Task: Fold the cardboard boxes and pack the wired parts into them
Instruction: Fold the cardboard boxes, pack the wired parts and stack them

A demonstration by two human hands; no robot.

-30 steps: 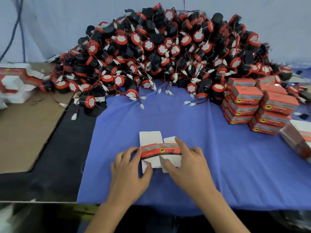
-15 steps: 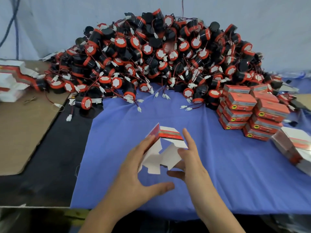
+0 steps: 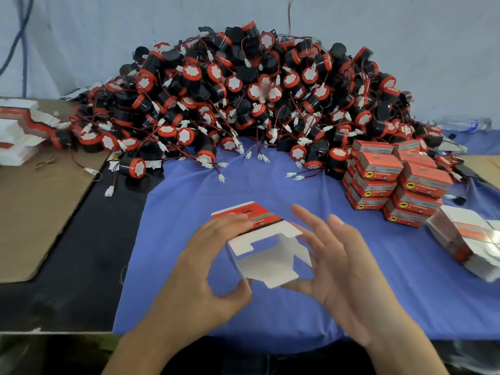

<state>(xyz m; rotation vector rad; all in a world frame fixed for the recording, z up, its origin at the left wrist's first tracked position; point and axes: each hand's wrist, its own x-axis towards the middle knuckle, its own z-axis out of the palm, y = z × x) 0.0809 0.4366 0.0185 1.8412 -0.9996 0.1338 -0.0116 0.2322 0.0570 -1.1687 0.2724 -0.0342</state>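
Pale grey-blue wall [image 3: 81,36] at back w/ blue cable [image 3: 20,41] top L; black-topped table [image 3: 81,266], blue cloth [image 3: 405,280] over mid, brown card sheet [image 3: 35,212] L.

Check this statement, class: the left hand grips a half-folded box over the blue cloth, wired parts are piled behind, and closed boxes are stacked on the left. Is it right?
No. The head view shows the closed boxes stacked on the right, not left. The rest holds: the left hand grips the half-folded box over the blue cloth, wired parts piled behind.
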